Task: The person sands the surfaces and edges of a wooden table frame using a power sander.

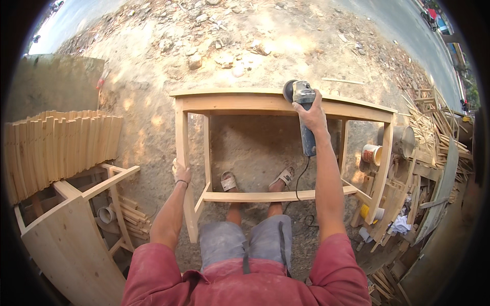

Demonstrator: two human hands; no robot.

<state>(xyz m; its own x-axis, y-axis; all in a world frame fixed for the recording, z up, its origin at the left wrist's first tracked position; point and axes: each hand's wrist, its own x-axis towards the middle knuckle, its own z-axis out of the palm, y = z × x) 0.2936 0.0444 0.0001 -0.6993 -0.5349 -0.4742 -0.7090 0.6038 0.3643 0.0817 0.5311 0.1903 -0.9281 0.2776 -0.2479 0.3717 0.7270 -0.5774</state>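
Observation:
A bare wooden table frame (270,196) lies tipped in front of me, its legs pointing toward my body and a long rail (235,103) along the far side. My left hand (181,172) is closed around the left front leg. Held in my right hand (312,115) is an angle grinder (308,137) with a blue-grey body and a dark round disc. The disc is at the rail's upper edge, right of the middle; whether it touches or spins I cannot tell. A black cord hangs from the grinder's lower end.
Stacked wooden slats (61,153) and another wooden piece with a broad panel (71,250) stand at left. To the right are a white bucket (371,154), scrap wood (434,122) and a grey board (440,191). The cord (301,186) runs down near my feet. Stones (196,61) litter the ground beyond.

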